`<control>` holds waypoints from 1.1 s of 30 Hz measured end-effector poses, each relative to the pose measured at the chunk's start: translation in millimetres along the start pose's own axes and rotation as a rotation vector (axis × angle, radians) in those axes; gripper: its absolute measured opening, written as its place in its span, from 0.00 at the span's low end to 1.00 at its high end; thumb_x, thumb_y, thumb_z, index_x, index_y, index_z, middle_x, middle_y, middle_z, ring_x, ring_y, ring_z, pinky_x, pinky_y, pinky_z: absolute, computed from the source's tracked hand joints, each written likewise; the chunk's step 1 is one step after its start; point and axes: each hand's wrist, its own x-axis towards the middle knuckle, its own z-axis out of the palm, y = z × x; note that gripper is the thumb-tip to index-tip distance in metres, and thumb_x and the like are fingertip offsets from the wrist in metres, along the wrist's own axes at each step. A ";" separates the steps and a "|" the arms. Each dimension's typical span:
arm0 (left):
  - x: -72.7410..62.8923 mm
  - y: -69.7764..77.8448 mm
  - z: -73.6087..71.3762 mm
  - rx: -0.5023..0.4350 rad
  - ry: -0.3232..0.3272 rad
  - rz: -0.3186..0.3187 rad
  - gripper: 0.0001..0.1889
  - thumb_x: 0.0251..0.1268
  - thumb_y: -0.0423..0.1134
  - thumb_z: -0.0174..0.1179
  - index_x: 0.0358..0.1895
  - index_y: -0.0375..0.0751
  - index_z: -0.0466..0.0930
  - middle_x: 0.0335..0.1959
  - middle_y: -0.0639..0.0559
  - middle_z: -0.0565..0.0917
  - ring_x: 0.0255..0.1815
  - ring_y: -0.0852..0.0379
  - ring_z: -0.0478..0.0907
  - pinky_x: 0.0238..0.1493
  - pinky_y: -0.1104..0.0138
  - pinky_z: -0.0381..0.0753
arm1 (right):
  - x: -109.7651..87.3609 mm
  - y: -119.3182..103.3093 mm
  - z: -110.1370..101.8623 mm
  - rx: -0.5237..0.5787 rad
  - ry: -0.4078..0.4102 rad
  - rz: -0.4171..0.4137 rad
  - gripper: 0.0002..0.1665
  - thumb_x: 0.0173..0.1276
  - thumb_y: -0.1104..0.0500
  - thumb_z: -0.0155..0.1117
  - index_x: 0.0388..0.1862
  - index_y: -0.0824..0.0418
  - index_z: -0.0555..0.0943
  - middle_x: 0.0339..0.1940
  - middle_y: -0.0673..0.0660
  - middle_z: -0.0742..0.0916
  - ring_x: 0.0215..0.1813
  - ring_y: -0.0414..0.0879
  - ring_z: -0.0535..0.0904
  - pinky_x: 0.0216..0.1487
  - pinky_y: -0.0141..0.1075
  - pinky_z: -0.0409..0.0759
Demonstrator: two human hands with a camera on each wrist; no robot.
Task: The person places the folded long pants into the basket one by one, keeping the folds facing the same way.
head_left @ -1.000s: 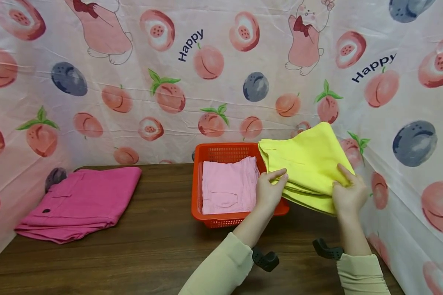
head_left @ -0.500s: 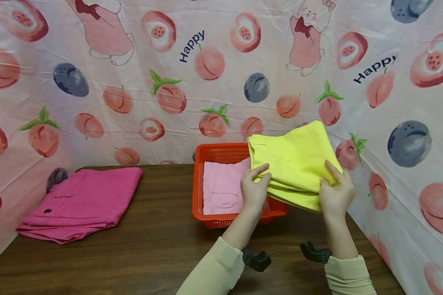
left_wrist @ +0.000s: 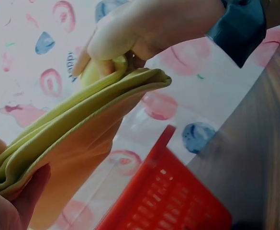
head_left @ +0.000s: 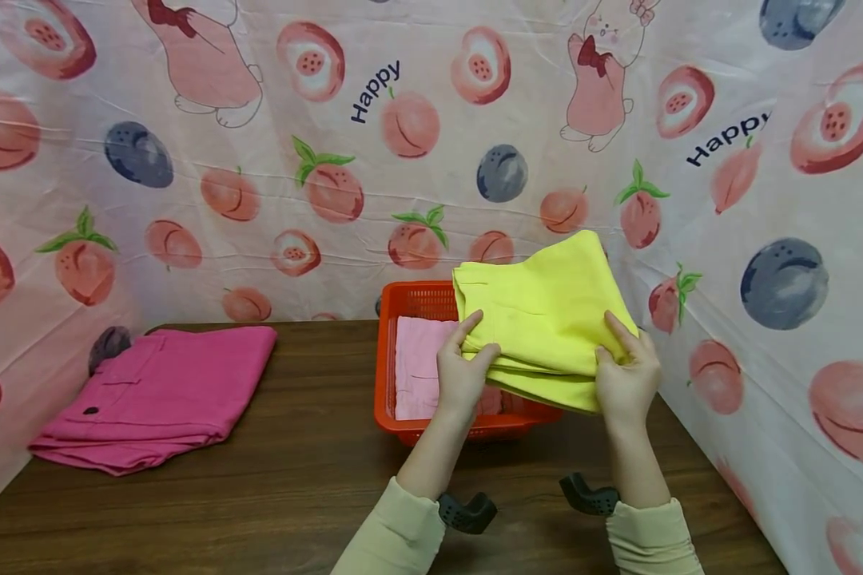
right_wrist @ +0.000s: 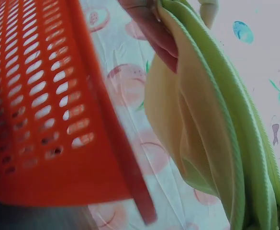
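Folded yellow trousers [head_left: 542,307] hang tilted in the air above the right part of a red basket [head_left: 386,359]. My left hand [head_left: 462,371] pinches their near left corner, thumb and fingers on either side of the layers. The near right corner is gripped by my right hand [head_left: 627,379]. Folded pale pink trousers [head_left: 419,371] lie in the basket, partly hidden behind the yellow cloth and my left hand. In the left wrist view, the layered edge of the yellow trousers [left_wrist: 68,117] runs between both hands. The right wrist view has the basket's slotted wall [right_wrist: 58,158] beside the cloth.
Folded magenta trousers [head_left: 180,387] with a dark button lie at the left of the brown wooden table [head_left: 309,487]. A fruit-printed cloth [head_left: 259,160] covers the back and both sides. A dark wrist mount [head_left: 469,513] sits at each sleeve.
Both hands have carried the yellow trousers leftward, from the basket's right side to above it. More of the pale pink trousers is now covered from view. The basket and magenta trousers have stayed put.
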 end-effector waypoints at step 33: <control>13.9 42.9 -81.4 -0.023 -0.084 -0.169 0.48 0.50 0.21 0.61 0.76 0.52 0.51 0.68 0.49 0.60 0.51 0.52 0.70 0.40 0.69 0.77 | -26.0 -60.5 42.2 0.190 -0.168 -0.205 0.26 0.49 0.86 0.61 0.48 0.73 0.82 0.45 0.72 0.81 0.50 0.46 0.75 0.50 0.26 0.71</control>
